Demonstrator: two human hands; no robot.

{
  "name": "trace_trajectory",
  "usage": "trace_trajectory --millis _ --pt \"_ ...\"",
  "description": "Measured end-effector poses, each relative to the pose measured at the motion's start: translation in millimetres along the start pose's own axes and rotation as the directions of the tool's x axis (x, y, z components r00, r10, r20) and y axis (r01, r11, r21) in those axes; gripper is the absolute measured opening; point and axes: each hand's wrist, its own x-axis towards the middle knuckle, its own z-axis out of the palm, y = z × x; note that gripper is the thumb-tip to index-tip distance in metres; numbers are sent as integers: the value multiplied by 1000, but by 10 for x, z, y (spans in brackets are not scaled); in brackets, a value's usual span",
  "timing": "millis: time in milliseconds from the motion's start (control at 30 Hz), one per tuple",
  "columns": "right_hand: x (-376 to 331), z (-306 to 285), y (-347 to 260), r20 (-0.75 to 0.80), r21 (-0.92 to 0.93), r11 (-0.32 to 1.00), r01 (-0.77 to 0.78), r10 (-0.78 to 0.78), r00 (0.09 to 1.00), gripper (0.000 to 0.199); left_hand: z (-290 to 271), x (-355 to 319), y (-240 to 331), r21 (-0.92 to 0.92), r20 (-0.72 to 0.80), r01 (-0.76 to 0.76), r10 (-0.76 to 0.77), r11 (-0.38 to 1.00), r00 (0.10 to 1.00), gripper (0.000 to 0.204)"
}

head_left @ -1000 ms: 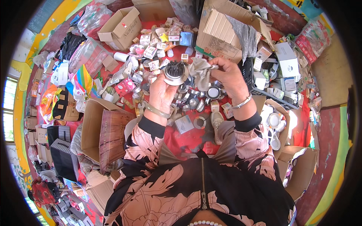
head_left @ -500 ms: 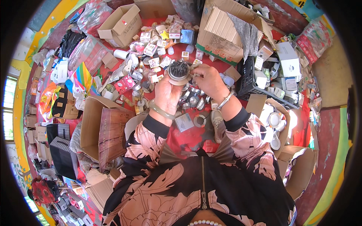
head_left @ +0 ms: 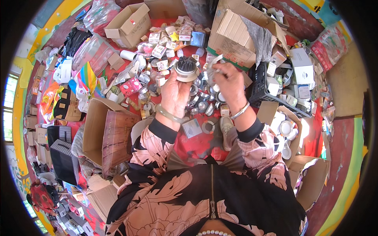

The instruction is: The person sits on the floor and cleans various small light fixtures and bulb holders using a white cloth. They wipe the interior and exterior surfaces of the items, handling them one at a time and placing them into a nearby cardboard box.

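Lamp (head_left: 186,67): where is it?
Gripped in the left hand (head_left: 174,96); the right hand (head_left: 231,81) pinches a rag (head_left: 211,74) beside it.
What crowds them?
Round metal parts (head_left: 202,106) below, small boxes (head_left: 159,51) beyond, black crate (head_left: 258,84) rightward.

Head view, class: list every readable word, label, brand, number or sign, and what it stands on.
I won't copy wording, only place it.
Open cardboard box, top left: dark lettering.
Large cardboard box, top: lettering, partly blurred.
White carton, right: small dark print.
Painted wall, top right: dark marks, illegible.
Small boxes: print too small to read.
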Motion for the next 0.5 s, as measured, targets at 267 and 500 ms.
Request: trace_trajectory --millis 267,500 --pt "-325 348 -215 341 -517 690 507 -377 861 31 -66 -30 -9 -5 106 19 -19 1000 994 28" --pt "-292 296 -209 377 -617 605 503 -334 864 42 13 -47 9 68 69 -11 6 998 998 29"
